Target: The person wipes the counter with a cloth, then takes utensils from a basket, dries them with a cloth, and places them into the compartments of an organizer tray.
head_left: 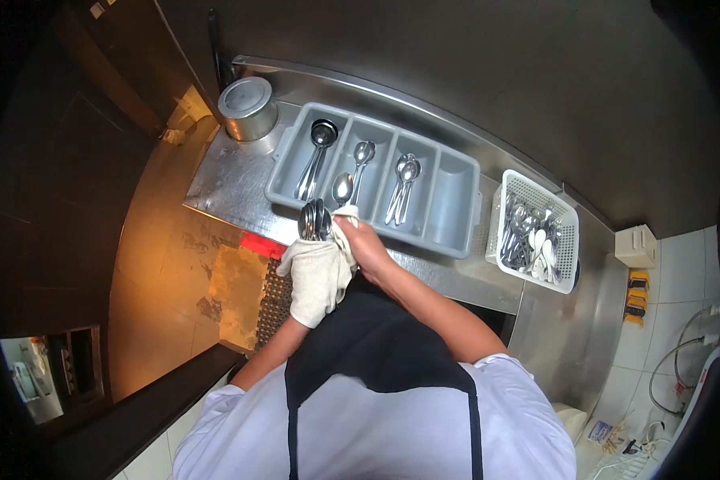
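Note:
A white cloth (316, 276) covers most of my left hand (299, 326), which is closed around a bundle of spoons (315, 219) with their bowls pointing up. My right hand (366, 246) is closed on a fold of the same cloth and a single spoon (342, 189). That spoon's bowl shows over the front edge of a grey cutlery tray (376, 224), while its handle is hidden in the cloth. Inside the tray, ladles (318, 148) lie in the left compartment. More spoons (363, 156) are in the second, and other spoons (406, 180) in the third.
A white plastic basket (570, 276) of mixed cutlery stands right of the tray on the steel counter (224, 180). At the back left corner sits a round lidded metal pot (248, 112). Against the tiled wall at right is a small whitish box (635, 244).

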Available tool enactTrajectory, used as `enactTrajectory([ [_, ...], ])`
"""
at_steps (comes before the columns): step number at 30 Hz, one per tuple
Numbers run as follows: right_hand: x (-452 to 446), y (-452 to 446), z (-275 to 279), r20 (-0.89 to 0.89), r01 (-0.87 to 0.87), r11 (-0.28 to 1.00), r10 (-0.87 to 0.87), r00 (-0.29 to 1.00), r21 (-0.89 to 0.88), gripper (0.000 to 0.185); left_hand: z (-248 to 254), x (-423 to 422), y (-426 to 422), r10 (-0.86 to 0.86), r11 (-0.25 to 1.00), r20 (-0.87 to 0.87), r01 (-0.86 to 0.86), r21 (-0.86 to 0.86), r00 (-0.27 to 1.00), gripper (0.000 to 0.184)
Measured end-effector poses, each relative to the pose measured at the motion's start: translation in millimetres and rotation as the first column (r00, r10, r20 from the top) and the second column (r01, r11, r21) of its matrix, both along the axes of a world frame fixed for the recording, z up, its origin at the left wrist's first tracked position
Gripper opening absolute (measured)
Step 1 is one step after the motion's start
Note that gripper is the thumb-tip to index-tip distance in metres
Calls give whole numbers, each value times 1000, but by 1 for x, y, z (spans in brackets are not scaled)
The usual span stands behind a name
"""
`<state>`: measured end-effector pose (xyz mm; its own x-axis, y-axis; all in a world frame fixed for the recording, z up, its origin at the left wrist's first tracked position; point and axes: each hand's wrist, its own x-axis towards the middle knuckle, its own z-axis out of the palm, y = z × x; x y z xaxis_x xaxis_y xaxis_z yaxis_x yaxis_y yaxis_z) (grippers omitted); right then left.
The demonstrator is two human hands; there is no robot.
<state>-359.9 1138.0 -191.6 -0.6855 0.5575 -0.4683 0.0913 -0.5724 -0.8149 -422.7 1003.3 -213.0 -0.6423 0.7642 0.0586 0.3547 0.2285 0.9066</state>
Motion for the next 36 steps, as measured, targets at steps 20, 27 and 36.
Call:
enactTrajectory([
  [20,21,57,1,-127,140,960,-112,986,243,18,1,-6,16,-441,891,-567,264,-369,695,19],
  [27,28,56,1,-199,569,822,-551,810,38,22,60,24,21,-140,988,368,151,-2,919,16],
  [36,49,28,-4,-48,68,973,-81,996,-220,29,-9,5,28,-367,930,-197,366,-43,909,19],
])
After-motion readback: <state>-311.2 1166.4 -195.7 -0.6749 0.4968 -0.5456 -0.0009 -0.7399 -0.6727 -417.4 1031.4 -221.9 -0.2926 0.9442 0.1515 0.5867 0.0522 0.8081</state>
